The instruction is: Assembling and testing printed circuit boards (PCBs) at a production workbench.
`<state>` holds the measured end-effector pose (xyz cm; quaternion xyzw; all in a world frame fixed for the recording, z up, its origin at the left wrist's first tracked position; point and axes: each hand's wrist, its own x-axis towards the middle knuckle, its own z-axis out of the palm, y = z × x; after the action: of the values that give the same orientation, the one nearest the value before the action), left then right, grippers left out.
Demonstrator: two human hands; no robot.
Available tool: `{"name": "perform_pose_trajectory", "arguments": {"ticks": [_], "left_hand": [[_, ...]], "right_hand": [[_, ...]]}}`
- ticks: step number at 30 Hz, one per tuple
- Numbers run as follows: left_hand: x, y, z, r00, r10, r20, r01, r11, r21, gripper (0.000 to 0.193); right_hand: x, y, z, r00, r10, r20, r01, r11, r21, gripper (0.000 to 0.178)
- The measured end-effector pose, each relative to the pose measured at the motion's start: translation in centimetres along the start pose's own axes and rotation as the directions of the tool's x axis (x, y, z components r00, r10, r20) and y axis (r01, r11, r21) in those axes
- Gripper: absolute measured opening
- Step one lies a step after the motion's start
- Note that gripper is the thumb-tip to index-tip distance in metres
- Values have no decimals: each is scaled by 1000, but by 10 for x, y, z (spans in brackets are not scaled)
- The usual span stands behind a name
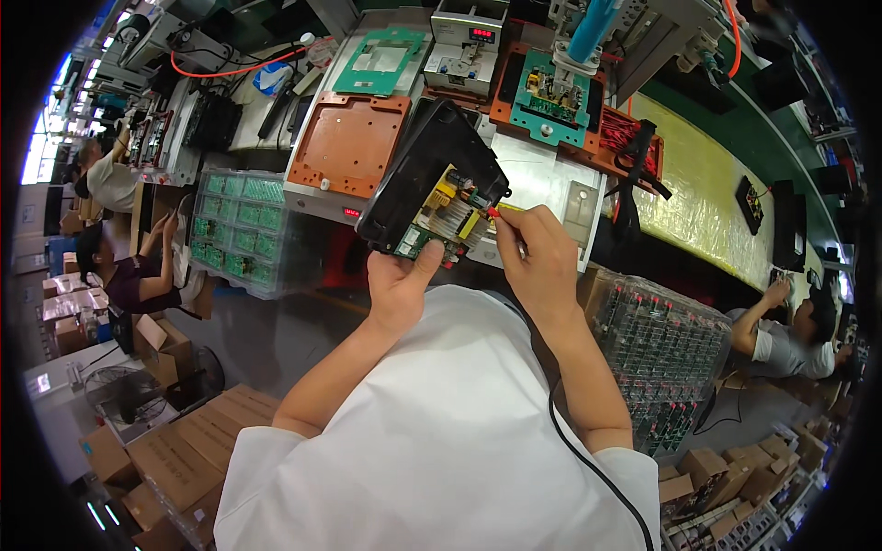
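Held unit: one black plastic housing (424, 165) with a green circuit board (439, 219) seated in its open side is held tilted, at 12 o'clock from the chest.
Left hand: the left hand (401, 283) is closed on the lower edge of the housing, thumb pressed at the board's edge.
Right hand: the right hand (537, 257) is pinched shut on a small red-tipped lead (493, 212) at the board's 3 o'clock corner.
Handling: the unit is judged light and stiff; the board with its yellow parts is judged fragile. Grip is best taken on the housing rim, not on the components.
Fixtures: two orange flat jig plates are counted, one bare (347, 142) at 11 o'clock, one (551, 92) carrying a green board at 1 o'clock.
Trays: two stacks of clear trays are seen, one (241, 230) at 9 o'clock with green boards, one (666, 354) at 4 o'clock.
Persons nearby: three co-workers are visible, well apart.
Cartons: several brown boxes (184, 450) are stacked at 8 o'clock.
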<state>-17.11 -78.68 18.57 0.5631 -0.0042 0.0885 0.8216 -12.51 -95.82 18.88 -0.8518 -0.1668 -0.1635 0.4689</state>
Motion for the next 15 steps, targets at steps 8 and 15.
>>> {"name": "perform_pose_trajectory", "arguments": {"ticks": [8,15], "left_hand": [[0,-6,0,999,28,-15,-27,999,35,38],[0,-5,-1,1000,-4,-7,4,999,-42,36]], "right_hand": [[0,3,0,1000,-7,-18,7,1000,-1,11],[-3,5,1,998,46,-34,-44,997,63,9]]}}
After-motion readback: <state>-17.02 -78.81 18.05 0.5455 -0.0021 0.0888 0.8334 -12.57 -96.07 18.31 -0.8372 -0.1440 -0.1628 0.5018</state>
